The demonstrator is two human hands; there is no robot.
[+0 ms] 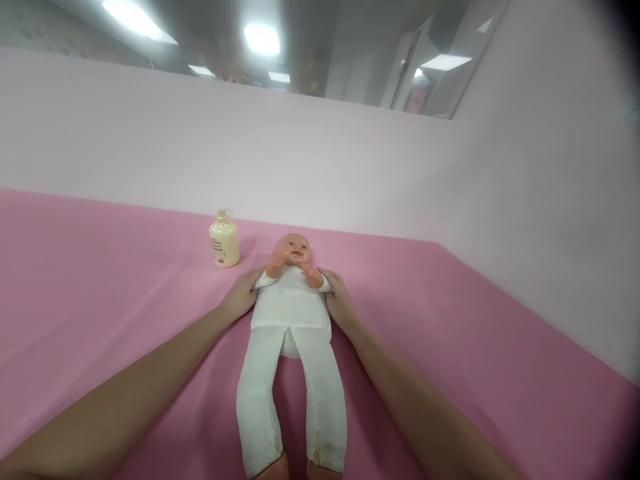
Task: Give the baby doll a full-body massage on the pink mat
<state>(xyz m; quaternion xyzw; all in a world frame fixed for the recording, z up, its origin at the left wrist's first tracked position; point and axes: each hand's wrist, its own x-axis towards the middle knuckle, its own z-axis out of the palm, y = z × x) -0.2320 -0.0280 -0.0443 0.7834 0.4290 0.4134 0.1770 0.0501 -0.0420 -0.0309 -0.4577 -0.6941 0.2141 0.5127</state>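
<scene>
A baby doll (290, 300) with a white cloth body and a hard plastic head lies on its back on the pink surface, its feet toward me. Its small forearms are bent up near the chin. My left hand (244, 293) grips the doll's side at the upper arm on the left. On the opposite side, my right hand (340, 297) holds the other upper arm. Parts of the fingers of both hands are hidden by the doll's arms and body. Brown stains mark the lower legs.
A pale yellow pump bottle (225, 241) stands upright left of the doll's head. The pink covering (125, 267) has slight creases on the left. Behind it rises a white wall (300, 153), with a mirror or window (320, 47) reflecting ceiling lights.
</scene>
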